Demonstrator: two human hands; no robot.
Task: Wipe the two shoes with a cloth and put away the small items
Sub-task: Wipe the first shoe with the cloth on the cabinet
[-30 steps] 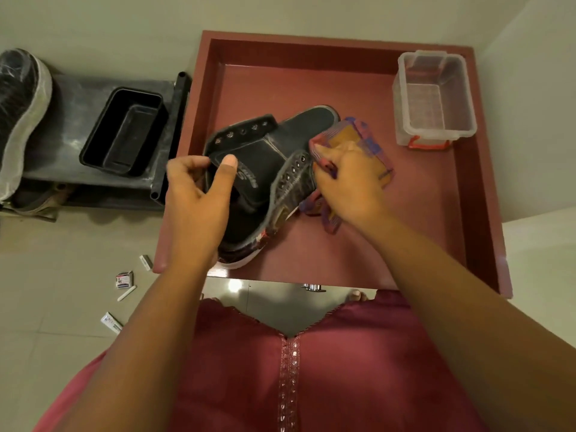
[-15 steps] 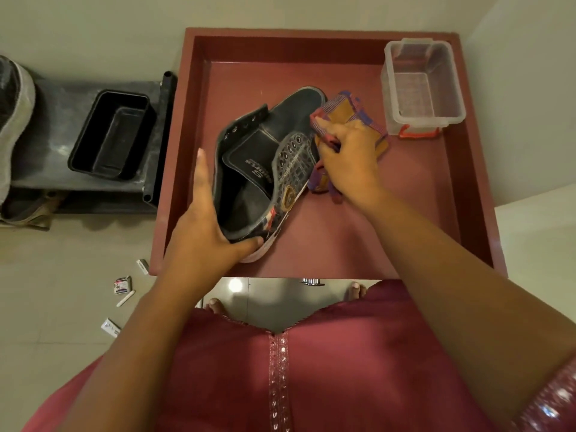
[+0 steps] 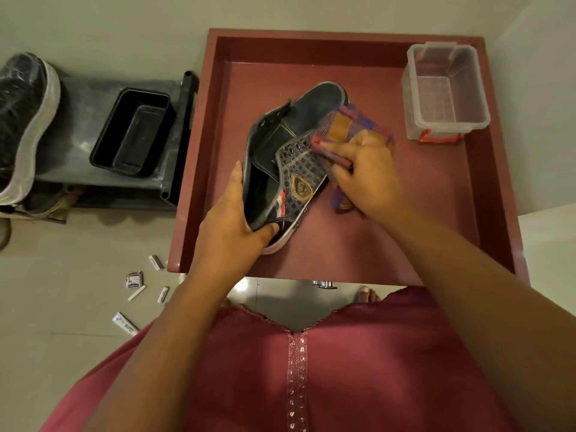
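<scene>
head view | worn on head | faces steeply down | close over red tray [image 3: 199, 151]

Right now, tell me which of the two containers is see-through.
The clear plastic box with red latches, in the red tray's far right corner. The black tub on the grey shelf left of the tray is opaque.

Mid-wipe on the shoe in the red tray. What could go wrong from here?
1. The dark patterned sneaker is tilted, held only at the heel by the left hand; pressure from the right hand with the checked cloth may tip it.
2. Small white items on the floor lie near the person's feet and might be stepped on.
</scene>
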